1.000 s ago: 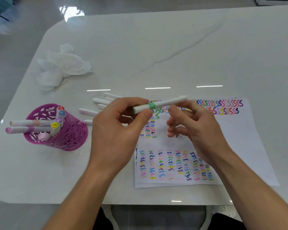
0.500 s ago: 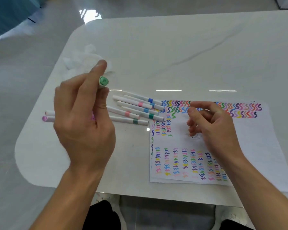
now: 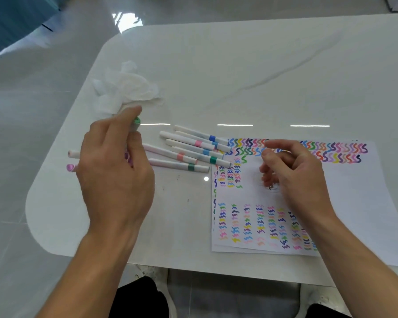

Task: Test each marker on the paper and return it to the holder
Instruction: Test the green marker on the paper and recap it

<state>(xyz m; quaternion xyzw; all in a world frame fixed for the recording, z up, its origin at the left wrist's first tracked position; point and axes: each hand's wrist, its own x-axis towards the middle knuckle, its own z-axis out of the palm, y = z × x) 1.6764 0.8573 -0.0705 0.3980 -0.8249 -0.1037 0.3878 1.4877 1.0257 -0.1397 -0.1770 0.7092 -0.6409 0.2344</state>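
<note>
My left hand (image 3: 115, 171) grips a white marker with a green end cap (image 3: 136, 123), held upright over the purple holder, which the hand hides almost fully; a sliver of purple (image 3: 128, 158) shows by the fingers. Two markers stick out left of the hand, one with a pink tip (image 3: 70, 167). Several white markers with coloured bands (image 3: 193, 150) lie on the table between my hands. My right hand (image 3: 292, 177) hovers over the paper (image 3: 354, 203) with loosely curled fingers and holds nothing. The paper is covered with coloured squiggles.
A crumpled white tissue (image 3: 126, 88) lies behind my left hand. The white marble table (image 3: 239, 76) has a rounded left corner and a near edge close to my body. Grey floor tiles lie to the left.
My left hand has carried the green marker from the centre to the left and lowered it over the holder. My right hand has let go of it and stays over the paper.
</note>
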